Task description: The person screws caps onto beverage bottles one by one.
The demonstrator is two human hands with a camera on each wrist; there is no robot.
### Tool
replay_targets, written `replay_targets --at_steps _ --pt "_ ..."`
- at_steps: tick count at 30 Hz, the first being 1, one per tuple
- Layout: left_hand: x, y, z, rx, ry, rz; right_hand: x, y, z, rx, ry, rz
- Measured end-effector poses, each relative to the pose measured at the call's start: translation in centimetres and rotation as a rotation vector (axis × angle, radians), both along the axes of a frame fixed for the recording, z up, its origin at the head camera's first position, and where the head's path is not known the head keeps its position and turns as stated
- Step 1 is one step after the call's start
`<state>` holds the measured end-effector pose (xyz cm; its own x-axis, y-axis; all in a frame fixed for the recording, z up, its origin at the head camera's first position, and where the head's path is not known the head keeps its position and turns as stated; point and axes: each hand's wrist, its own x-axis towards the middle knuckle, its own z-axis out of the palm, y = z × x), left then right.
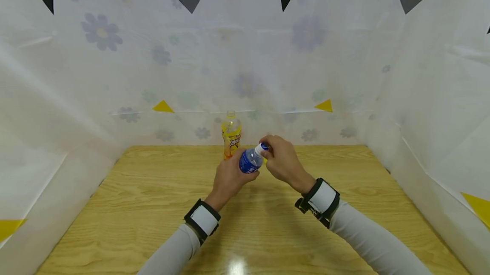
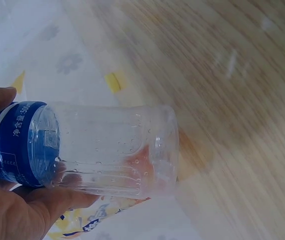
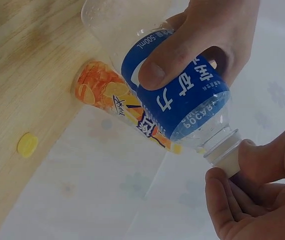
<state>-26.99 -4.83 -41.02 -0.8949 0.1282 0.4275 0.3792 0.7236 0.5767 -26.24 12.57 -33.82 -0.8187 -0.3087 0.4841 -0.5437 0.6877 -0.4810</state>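
Note:
My left hand (image 1: 230, 176) grips a clear plastic bottle (image 2: 107, 150) round its blue label (image 3: 187, 95), holding it tilted above the table. Its lower part looks clear, with droplets on the wall. At the neck, thumb and fingers of my right hand (image 1: 284, 160) pinch the white and blue cap (image 3: 230, 162); the fingers partly cover it. Just behind the left hand stands a second bottle (image 1: 231, 132) with a yellow and orange label, its mouth uncapped. A yellow cap (image 3: 27, 145) lies on the table near that bottle.
The wooden table (image 1: 145, 207) is enclosed by white sheeting (image 1: 245, 53) at the back and both sides, printed with flowers. Black, grey and yellow triangles are stuck on the sheeting. Each wrist wears a strap (image 1: 203, 219) over a light sleeve.

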Motion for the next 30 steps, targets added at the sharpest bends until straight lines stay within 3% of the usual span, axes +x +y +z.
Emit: replay_targets --at_steps 18,30 --pt "0.17 0.00 0.03 0.009 0.007 -0.011 -0.56 0.17 -0.62 0.013 0.071 -0.035" --pt "0.18 -0.07 0.20 0.011 -0.009 -0.007 -0.77 -0.05 -0.82 0.012 0.068 -0.055"
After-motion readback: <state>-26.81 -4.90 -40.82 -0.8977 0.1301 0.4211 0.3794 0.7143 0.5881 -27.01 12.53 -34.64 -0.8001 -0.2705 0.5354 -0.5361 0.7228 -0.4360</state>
